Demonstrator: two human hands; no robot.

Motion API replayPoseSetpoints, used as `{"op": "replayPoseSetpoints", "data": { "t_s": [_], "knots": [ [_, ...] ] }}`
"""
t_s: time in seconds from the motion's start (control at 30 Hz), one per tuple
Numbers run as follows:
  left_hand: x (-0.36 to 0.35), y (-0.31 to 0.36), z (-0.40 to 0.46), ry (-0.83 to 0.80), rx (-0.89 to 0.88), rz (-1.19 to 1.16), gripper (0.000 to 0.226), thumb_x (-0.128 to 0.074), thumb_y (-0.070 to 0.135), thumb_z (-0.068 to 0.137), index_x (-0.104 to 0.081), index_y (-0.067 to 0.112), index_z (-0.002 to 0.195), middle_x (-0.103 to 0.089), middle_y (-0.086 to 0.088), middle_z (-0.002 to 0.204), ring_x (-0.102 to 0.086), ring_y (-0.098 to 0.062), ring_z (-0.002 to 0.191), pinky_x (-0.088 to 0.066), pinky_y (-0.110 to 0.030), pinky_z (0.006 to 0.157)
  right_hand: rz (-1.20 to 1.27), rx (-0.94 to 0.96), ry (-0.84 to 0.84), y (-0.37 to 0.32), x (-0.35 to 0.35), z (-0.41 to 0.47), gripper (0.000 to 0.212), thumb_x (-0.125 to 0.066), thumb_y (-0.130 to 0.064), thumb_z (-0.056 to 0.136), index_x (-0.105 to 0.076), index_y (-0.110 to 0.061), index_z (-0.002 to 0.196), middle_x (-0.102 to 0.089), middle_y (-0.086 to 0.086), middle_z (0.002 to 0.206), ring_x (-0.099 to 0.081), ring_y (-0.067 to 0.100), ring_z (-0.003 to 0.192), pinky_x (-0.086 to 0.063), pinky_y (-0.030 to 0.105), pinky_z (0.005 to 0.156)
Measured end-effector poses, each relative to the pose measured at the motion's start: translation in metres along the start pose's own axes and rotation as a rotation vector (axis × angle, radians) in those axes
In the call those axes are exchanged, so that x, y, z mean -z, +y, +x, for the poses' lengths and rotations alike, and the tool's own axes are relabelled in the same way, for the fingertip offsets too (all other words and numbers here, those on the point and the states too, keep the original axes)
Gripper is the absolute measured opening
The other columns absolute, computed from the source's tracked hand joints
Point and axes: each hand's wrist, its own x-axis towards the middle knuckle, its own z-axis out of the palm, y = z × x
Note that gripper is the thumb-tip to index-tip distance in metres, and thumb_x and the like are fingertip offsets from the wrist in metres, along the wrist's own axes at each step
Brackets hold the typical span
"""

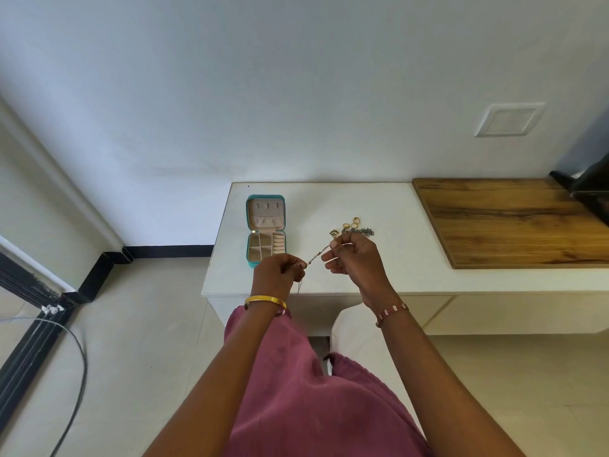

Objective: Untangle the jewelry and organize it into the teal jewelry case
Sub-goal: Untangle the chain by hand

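Both hands, left hand [278, 270] and right hand [354, 257], pinch a thin chain [318, 253] taut; its far end hides behind right fingers, links too fine to read.

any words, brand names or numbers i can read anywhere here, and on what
None: no readable text shows in the head view.
The open teal jewelry case shows no label or brand.
The blank white square wall plate carries no marking.
The gold bangle on the left wrist shows no legible engraving.
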Motion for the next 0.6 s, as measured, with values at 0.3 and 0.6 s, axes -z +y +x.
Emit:
{"op": "replayPoseSetpoints", "data": {
  "t_s": [0.3, 0.6],
  "knots": [
    [0.003, 0.010, -0.001, 0.082, -0.120, 0.425, 0.024, -0.049, 0.017, 0.093, -0.065, 0.004, 0.104, -0.066, -0.013, 0.110, -0.060, -0.027, 0.103, -0.045, -0.029, 0.091, -0.142, 0.114, 0.044, 0.006, 0.002, 0.006, 0.007, -0.056, -0.007, 0.089, -0.056, -0.008, 0.082, -0.064, 0.011, 0.077, -0.059, 0.010, 0.061, -0.045, 0.011, 0.053],
    [-0.002, 0.008, -0.003, -0.131, 0.068, -0.171, 0.021, -0.043, 0.007, 0.092, -0.056, 0.011, 0.077, -0.061, -0.007, 0.077, -0.056, -0.020, 0.074, -0.048, -0.030, 0.073, 0.178, -0.102, -0.079, 0.013, -0.002, 0.004, 0.018, -0.039, -0.017, 0.099, -0.049, -0.017, 0.083, -0.069, 0.011, 0.096, -0.063, 0.026, 0.100, -0.047, 0.040, 0.091]
  ]
}}
